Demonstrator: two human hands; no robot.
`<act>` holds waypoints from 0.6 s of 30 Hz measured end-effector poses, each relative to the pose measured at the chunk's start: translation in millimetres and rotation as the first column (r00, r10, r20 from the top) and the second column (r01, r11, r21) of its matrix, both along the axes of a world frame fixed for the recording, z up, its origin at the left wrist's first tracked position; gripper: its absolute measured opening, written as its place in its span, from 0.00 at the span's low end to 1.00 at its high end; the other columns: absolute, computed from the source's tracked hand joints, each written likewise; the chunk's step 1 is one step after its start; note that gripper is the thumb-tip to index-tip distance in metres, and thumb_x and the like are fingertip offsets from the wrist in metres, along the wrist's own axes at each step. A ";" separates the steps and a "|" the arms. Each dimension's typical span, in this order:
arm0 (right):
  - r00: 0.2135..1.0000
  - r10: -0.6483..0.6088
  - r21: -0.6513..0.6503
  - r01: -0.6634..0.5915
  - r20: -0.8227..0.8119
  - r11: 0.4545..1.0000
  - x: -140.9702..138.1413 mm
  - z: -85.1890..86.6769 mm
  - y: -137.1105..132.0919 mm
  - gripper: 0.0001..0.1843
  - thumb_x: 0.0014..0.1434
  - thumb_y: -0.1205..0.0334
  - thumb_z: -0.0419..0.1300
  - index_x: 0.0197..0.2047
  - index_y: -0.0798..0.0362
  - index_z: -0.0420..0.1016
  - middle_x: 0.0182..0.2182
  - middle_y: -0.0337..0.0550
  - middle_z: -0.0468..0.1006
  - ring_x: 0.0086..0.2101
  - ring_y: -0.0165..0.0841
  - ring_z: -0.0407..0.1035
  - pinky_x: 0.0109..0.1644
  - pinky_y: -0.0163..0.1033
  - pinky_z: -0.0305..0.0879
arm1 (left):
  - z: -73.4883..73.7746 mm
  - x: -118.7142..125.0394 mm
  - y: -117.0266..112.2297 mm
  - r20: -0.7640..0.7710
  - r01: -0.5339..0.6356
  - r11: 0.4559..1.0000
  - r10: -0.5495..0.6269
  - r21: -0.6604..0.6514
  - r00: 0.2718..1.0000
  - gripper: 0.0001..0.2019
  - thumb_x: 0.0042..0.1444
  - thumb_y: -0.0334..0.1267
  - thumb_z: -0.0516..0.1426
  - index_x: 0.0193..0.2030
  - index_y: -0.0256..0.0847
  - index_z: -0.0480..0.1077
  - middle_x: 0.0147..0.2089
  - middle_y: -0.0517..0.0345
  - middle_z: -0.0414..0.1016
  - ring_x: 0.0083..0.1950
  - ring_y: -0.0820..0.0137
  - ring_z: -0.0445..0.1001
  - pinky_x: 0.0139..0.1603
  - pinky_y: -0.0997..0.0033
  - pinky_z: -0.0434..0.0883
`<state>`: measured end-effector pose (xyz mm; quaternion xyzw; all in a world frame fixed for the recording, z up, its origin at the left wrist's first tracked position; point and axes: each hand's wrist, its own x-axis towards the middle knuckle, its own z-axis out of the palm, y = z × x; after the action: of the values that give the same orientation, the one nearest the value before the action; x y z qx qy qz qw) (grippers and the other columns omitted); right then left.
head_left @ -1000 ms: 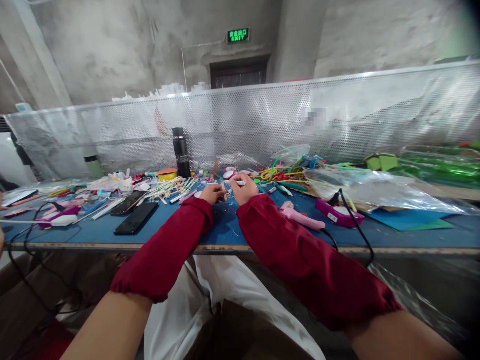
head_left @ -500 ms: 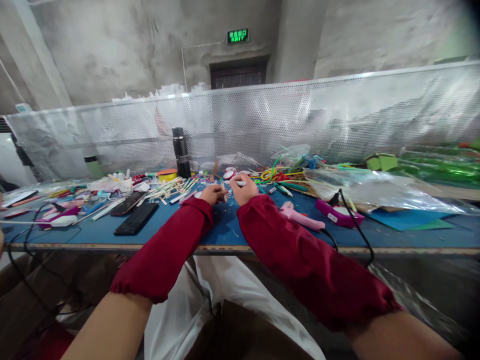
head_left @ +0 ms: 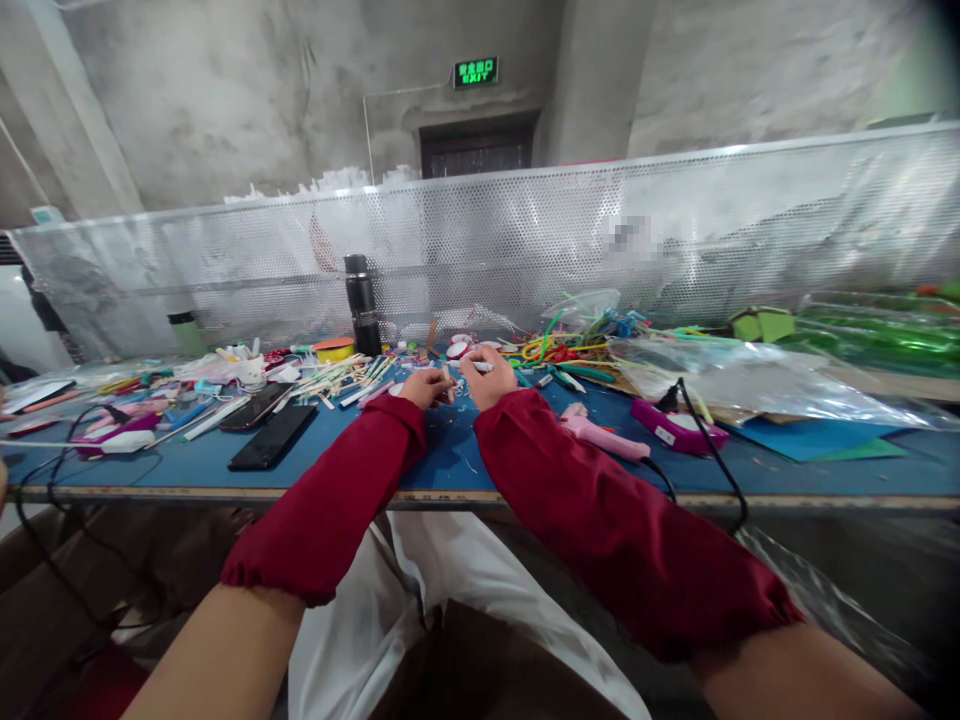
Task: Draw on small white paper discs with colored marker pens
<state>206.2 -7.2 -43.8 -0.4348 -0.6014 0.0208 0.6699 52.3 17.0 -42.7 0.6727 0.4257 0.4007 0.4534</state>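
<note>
My left hand (head_left: 426, 387) is closed, its fingers pinching a small light-brown stick (head_left: 447, 374) over the blue work table (head_left: 442, 462). Close on its right, my right hand (head_left: 491, 380) is wrapped round a white marker (head_left: 483, 367), whose end shows between thumb and fingers. The marker's tip is hidden or too small to make out. Dark red sleeves cover both forearms. Behind the hands lie small red-and-white round pieces (head_left: 457, 348). To the right of my right hand rests a pink glue gun (head_left: 604, 436) with a black cord.
Two black phones, the nearer phone (head_left: 271, 438) flat, lie left of my hands among sticks and pens. A black bottle (head_left: 363, 305) stands behind. On the right are a purple power strip (head_left: 679, 427), coloured pipe cleaners (head_left: 555, 345) and plastic film (head_left: 742, 375). A perforated metal screen (head_left: 495, 240) runs along the back.
</note>
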 end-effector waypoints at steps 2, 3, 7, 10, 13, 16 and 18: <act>1.000 0.002 0.007 -0.002 0.005 1.000 -0.7 0.2 -1.1 0.09 0.56 0.53 0.57 0.29 0.47 0.71 0.28 0.39 0.78 0.30 0.34 0.69 0.40 0.40 0.67 | 0.1 0.1 0.2 -0.001 0.000 1.000 0.000 0.001 1.000 0.08 0.60 0.37 0.65 0.35 0.36 0.74 0.29 0.58 0.78 0.28 0.74 0.76 0.28 0.79 0.63; 1.000 0.002 0.005 -0.002 0.004 1.000 -0.9 0.3 -1.6 0.09 0.56 0.53 0.57 0.29 0.47 0.71 0.28 0.39 0.78 0.30 0.34 0.69 0.39 0.40 0.66 | 0.2 0.1 0.3 -0.002 0.000 1.000 0.000 0.001 1.000 0.09 0.59 0.38 0.66 0.34 0.36 0.74 0.29 0.58 0.78 0.28 0.74 0.77 0.28 0.79 0.63; 0.999 -0.033 -0.029 0.033 0.000 0.999 -0.5 0.0 -2.0 0.09 0.56 0.52 0.58 0.29 0.47 0.72 0.28 0.39 0.78 0.30 0.35 0.69 0.38 0.40 0.66 | 0.4 0.0 0.4 0.000 -0.008 1.000 0.008 -0.004 1.000 0.10 0.57 0.39 0.68 0.35 0.36 0.74 0.30 0.58 0.79 0.28 0.74 0.77 0.28 0.78 0.63; 1.000 -0.027 -0.022 0.027 -0.002 0.999 -0.1 -0.2 -1.6 0.09 0.56 0.52 0.58 0.29 0.47 0.72 0.28 0.39 0.78 0.31 0.35 0.70 0.40 0.40 0.66 | -0.1 0.2 0.3 0.001 -0.014 1.000 0.014 0.002 1.000 0.06 0.60 0.36 0.65 0.37 0.36 0.75 0.29 0.58 0.79 0.29 0.74 0.77 0.28 0.78 0.63; 1.000 0.014 -0.007 -0.014 0.008 1.000 -0.2 -0.3 -1.1 0.09 0.56 0.52 0.57 0.29 0.47 0.71 0.29 0.39 0.78 0.31 0.35 0.70 0.39 0.40 0.66 | -0.7 0.4 0.4 -0.005 -0.012 1.000 0.012 0.002 1.000 0.05 0.61 0.34 0.63 0.36 0.36 0.74 0.29 0.59 0.78 0.29 0.74 0.77 0.27 0.78 0.63; 1.000 -0.013 -0.019 0.013 0.004 1.000 -0.3 -0.2 -1.0 0.09 0.56 0.53 0.58 0.29 0.47 0.71 0.28 0.39 0.78 0.31 0.35 0.70 0.38 0.40 0.66 | -0.7 0.5 0.5 0.002 -0.018 1.000 0.018 -0.004 1.000 0.04 0.61 0.34 0.64 0.36 0.36 0.74 0.29 0.59 0.78 0.28 0.75 0.77 0.27 0.78 0.63; 0.999 -0.038 -0.024 0.038 -0.005 0.999 -0.2 -0.2 -1.1 0.08 0.56 0.54 0.58 0.29 0.47 0.72 0.28 0.39 0.78 0.31 0.35 0.71 0.38 0.40 0.65 | -0.3 0.3 0.3 0.008 -0.016 1.000 0.016 -0.004 1.000 0.06 0.60 0.35 0.65 0.37 0.36 0.74 0.29 0.59 0.78 0.28 0.75 0.77 0.27 0.79 0.62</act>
<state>206.0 -8.3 -44.0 -0.4540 -0.5909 0.0163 0.6667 52.6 17.3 -43.0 0.6669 0.4298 0.4064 0.4532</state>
